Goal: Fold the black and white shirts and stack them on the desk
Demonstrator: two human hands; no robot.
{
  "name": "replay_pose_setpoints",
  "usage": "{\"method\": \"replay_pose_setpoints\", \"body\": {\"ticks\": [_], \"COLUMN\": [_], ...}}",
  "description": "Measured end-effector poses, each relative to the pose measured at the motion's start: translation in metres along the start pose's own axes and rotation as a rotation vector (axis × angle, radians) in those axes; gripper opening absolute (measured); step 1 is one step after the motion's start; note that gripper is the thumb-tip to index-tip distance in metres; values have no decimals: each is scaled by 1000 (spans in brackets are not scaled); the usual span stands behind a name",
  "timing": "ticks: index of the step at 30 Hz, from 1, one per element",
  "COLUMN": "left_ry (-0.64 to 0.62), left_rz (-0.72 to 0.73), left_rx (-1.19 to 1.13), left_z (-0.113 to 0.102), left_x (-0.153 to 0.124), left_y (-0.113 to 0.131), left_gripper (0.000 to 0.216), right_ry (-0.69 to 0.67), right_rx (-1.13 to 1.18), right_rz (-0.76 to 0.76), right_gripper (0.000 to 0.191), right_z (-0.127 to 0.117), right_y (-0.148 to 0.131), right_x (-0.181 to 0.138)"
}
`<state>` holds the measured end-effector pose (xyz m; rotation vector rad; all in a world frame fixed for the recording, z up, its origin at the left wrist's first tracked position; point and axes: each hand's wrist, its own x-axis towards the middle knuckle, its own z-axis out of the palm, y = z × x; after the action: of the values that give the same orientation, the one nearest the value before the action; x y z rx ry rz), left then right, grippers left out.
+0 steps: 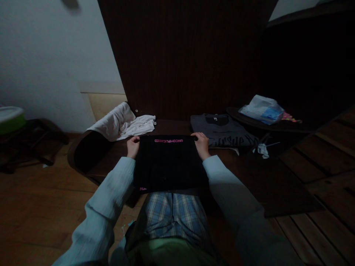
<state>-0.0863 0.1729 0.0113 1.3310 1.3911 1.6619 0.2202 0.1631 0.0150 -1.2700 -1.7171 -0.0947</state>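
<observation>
A black shirt (pixel 169 162) with pink lettering is stretched between my two hands, above the front of a dark wooden bench and over my lap. It looks folded into a rough rectangle, and its lettering along the far edge appears upside down. My left hand (pixel 133 147) pinches the far left corner. At the far right corner, my right hand (pixel 202 144) grips the cloth between thumb and fingers. Just beyond my right hand a folded grey T-shirt (pixel 222 127) with black print lies on the bench. The shirt's underside is hidden.
A white cloth (pixel 119 120) drapes over the curved left arm of the bench (pixel 102 168). To the right, a plastic bag (pixel 262 109) sits on a dark ledge. A green tub with a pale lid (pixel 11 120) rests on a stool at far left. A dark wooden panel (pixel 188 59) rises behind.
</observation>
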Motion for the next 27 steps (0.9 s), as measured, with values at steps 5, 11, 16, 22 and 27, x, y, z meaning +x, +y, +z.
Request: {"method": "replay_pose_setpoints", "body": {"ticks": [5, 11, 16, 22, 27], "left_ry": [-31, -66, -55, -47, -38], "left_rz": [-28, -41, 0, -27, -78], "left_rx": [-47, -81, 5, 125, 115], "left_z": [0, 3, 2, 6, 15], "left_x": [-3, -6, -5, 8, 20], "left_y": [2, 7, 3, -6, -4], "left_gripper": [18, 36, 35, 18, 6], "right_ry": [-21, -8, -1, -20, -29], "right_rx": [-9, -94, -120, -134, -129], "right_rz": [5, 43, 61, 61, 54], "right_gripper": [26, 32, 33, 31, 34], "right_z": [0, -2, -3, -3, -5], "right_y": [1, 1, 0, -4, -4], "right_x": [-1, -2, -2, -5, -6]}}
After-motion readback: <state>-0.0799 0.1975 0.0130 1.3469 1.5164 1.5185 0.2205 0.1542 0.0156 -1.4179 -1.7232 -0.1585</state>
